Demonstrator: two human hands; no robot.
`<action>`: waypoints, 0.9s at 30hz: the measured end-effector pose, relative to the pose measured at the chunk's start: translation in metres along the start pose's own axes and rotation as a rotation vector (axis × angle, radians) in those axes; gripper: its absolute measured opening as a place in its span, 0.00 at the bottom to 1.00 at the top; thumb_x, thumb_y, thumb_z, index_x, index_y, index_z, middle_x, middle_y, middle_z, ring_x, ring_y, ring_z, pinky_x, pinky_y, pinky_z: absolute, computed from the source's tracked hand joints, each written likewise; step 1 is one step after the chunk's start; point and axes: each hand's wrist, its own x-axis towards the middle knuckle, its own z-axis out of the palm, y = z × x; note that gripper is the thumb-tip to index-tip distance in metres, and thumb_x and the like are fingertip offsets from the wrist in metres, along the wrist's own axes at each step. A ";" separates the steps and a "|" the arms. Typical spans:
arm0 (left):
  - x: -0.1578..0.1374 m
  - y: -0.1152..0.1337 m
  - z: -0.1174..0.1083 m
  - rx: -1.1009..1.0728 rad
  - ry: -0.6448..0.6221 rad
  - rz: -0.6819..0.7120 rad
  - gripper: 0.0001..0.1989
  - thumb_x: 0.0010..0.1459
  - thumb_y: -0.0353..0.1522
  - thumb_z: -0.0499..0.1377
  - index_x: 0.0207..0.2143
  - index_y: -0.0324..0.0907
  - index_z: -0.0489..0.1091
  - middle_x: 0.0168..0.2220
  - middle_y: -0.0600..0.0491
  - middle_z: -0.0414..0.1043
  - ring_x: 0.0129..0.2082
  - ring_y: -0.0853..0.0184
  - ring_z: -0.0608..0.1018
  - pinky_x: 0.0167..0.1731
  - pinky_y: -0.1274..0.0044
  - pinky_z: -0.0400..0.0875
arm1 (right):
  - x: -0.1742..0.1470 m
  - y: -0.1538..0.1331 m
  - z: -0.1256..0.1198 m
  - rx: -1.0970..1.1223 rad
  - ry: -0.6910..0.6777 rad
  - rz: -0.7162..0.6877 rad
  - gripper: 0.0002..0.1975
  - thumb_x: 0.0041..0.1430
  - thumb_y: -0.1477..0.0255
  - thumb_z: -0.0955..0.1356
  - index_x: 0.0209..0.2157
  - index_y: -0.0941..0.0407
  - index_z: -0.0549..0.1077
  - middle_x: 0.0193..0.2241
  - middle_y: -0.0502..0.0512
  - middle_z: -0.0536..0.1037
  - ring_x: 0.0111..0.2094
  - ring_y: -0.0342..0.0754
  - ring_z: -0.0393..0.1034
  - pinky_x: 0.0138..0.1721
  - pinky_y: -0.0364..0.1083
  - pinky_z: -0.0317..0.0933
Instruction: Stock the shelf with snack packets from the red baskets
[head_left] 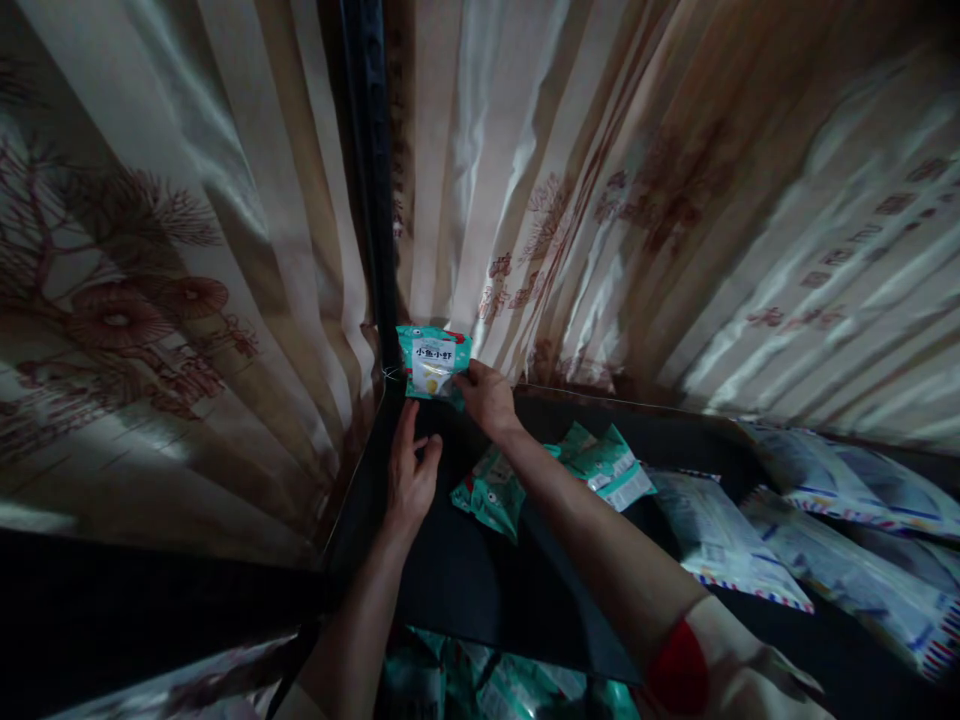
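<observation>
My right hand [490,400] grips the right edge of a green snack bag [433,362] with a white label and dark lettering. The bag stands upright in the far corner of a dark shelf [457,560], against the curtain. Just below it my left hand [412,470] is open, fingers stretched toward the bag's lower edge; whether a fingertip touches it I cannot tell. Beneath my right forearm lie more green snack bags [491,495], partly hidden by the arm.
Pale striped curtains [480,180] hang behind and at the left, with a dark upright post [369,200] at the corner. Several clear-and-white bags [724,535] with striped edges lie on the right. Below the shelf's front edge are more green packets [517,685].
</observation>
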 end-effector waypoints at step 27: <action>0.001 -0.014 0.008 -0.018 0.138 -0.190 0.15 0.55 0.27 0.54 0.45 0.40 0.68 0.52 0.43 0.66 0.41 0.65 0.77 0.34 0.75 0.76 | 0.053 0.007 0.047 -0.067 -0.131 0.014 0.09 0.59 0.72 0.63 0.38 0.55 0.74 0.36 0.53 0.79 0.38 0.46 0.73 0.38 0.41 0.64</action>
